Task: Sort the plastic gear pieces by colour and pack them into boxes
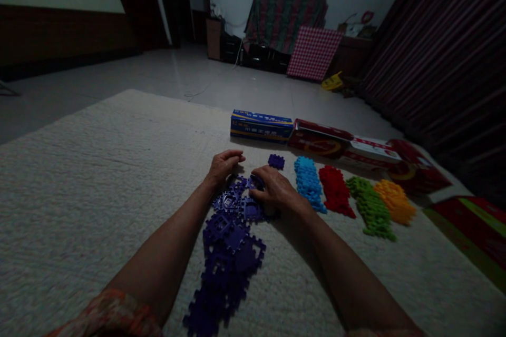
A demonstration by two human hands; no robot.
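A long pile of purple interlocking plastic tiles (227, 242), square with notched edges, stretches towards me over the mat. At its far end, my right hand (274, 187) bends its thumb and fingers round a purple tile (256, 183), partly hidden by the hand. My left hand (225, 166) is at the pile's far left edge, fingers stretched loosely to the right, with nothing visible in them. Beyond my right hand lies a small separate stack of purple tiles (276, 161). To the right are stacks of blue tiles (308, 184), red tiles (335, 189), green tiles (369, 205) and orange tiles (394, 201).
A cream quilted mat (118, 179) covers the work surface. Along its far side stand a blue box (261, 127) and a dark red box (322, 139), with more boxes to the right. A red and green box (474, 226) is at the right edge. Tiled floor (169, 73) lies beyond.
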